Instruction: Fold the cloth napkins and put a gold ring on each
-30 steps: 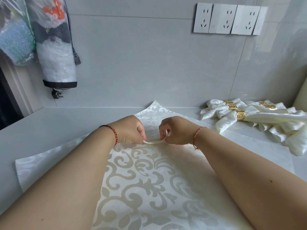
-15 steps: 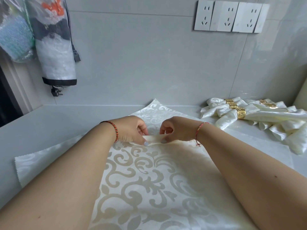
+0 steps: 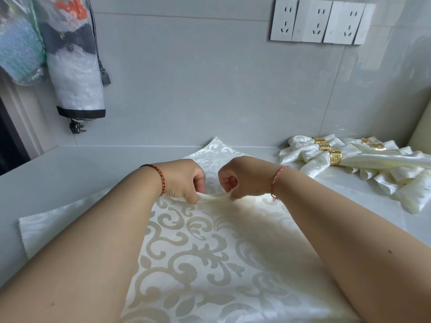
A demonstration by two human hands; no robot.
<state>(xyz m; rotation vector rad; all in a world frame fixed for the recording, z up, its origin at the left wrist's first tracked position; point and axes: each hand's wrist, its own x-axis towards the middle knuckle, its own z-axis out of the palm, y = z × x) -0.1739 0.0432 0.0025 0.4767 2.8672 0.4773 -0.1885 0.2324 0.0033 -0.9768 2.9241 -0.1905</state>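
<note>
A cream napkin (image 3: pixel 200 259) with a pale scroll pattern lies spread like a diamond on the grey counter (image 3: pixel 70 173), its far corner near the wall. My left hand (image 3: pixel 184 180) and my right hand (image 3: pixel 242 180) sit side by side at its middle, each pinching one end of a narrow raised pleat (image 3: pixel 213 197) in the cloth. At the right lies a heap of folded napkins (image 3: pixel 363 169), each wearing a gold ring (image 3: pixel 335 158).
A wrapped bundle in clear plastic (image 3: pixel 74 64) hangs on the wall at the upper left, with a black plug (image 3: pixel 78 128) dangling below it. Wall sockets (image 3: pixel 319 22) sit at the upper right. The counter's left edge drops off near a dark gap.
The fingers pressed the fold down flat half a second ago; now both hands have lifted a fresh pleat of cloth slightly nearer to me.
</note>
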